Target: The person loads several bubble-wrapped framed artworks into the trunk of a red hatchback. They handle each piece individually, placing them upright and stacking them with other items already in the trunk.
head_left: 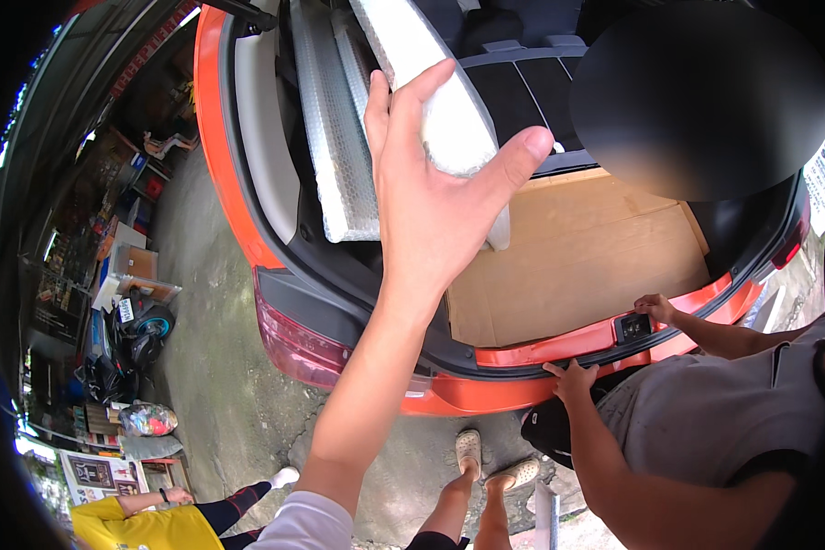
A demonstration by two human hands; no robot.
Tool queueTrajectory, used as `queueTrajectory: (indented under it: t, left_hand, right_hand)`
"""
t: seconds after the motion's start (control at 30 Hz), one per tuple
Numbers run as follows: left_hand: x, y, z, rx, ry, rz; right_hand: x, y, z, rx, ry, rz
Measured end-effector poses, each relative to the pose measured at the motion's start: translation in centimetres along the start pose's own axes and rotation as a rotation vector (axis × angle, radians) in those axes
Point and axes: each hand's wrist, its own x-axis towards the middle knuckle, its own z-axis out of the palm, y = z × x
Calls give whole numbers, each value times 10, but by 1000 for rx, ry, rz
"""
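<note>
Silver-white wrap: a long wrapped piece (458, 115) is set in the left part of the car boot, its far end cut off by the upper edge of the view.
Long axis: it is run from upper left to lower right, slantwise into the car, with the near end brought toward the cardboard (568, 261).
Left hand: the left hand (440, 174) is seen unclenched, fingers spread and thumb held out to the right, overlapping the wrapped piece; whether it is touched cannot be told.
Nearer hand: only the left is shown; no right hand of the wearer is seen.
Bubble-wrapped strip: a second length (335, 137) is laid just left, pointed more directly into the boot.
Boot edges: the left side is bounded by the orange frame (222, 156), the near side by the sill (550, 348).
Open room: flat cardboard is spread to the right of the near ends.
Co-worker's hands: these (573, 378) are placed at the sill, near the latch (632, 327), well apart from the left hand.
</note>
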Motion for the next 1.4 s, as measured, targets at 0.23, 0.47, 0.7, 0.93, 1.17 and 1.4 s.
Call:
queueTrajectory:
  t: [0.23, 0.47, 0.7, 0.93, 1.17, 1.4]
  left_hand:
    - [-1, -10, 5, 74, 44, 148]
    - [-4, -15, 15, -84, 110, 112]
    - [-9, -18, 19, -55, 123, 144]
    - [-12, -13, 11, -76, 63, 104]
    - [-105, 1, 3, 28, 61, 572]
    - [-126, -13, 0, -136, -254, 167]
  right_hand:
    - [2, -43, 2, 48, 39, 29]
    - [-10, -109, -24, 62, 71, 33]
    - [-35, -189, -83, 51, 147, 63]
    - [-68, -249, -139, 1, 236, 118]
    - [-79, -240, -145, 34, 211, 107]
    - [-74, -234, -139, 46, 249, 95]
